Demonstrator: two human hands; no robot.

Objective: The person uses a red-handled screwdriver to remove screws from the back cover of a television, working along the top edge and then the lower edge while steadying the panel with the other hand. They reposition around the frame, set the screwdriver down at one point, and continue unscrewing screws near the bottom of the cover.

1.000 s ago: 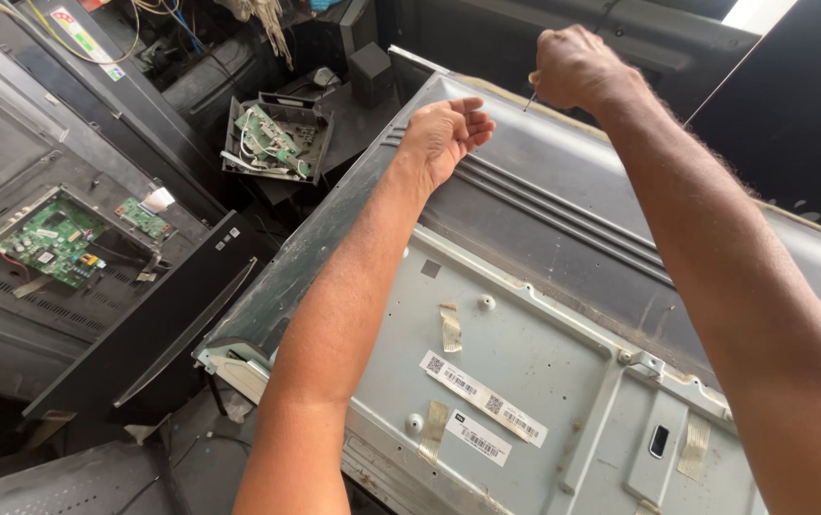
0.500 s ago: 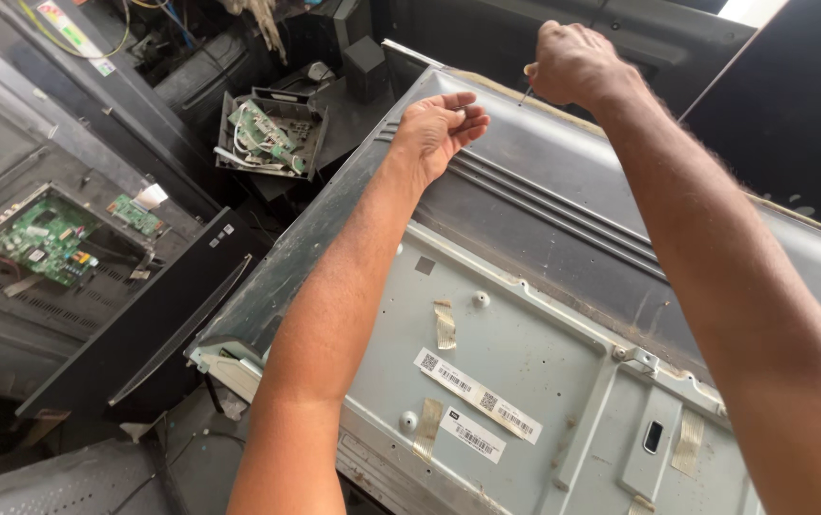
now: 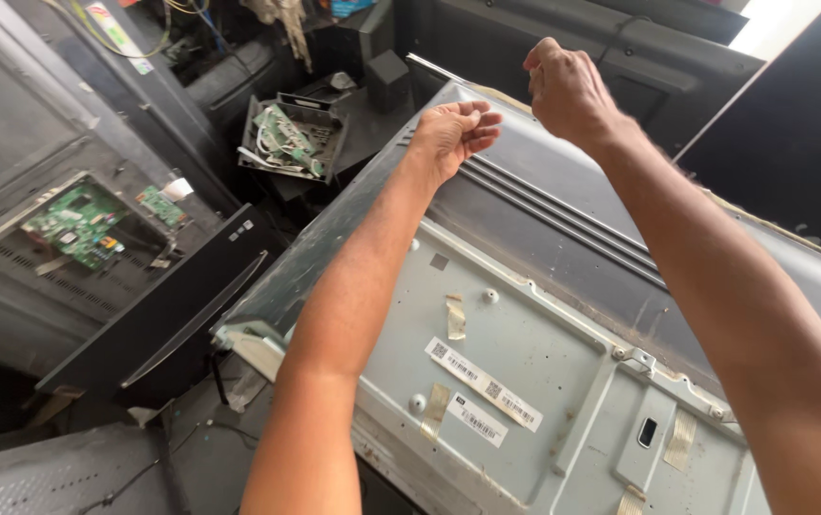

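Fingers of the left hand [image 3: 453,133] curl loosely, tips drawn narrow and holding nothing visible, above the far edge of a grey metal television back panel [image 3: 525,381]. The right hand [image 3: 568,91] is closed in a fist beside it; whether it grips anything cannot be told. The panel lies tilted below both forearms, with white barcode labels [image 3: 482,391] on its plate. At left, a green circuit board [image 3: 74,221] sits in another opened set.
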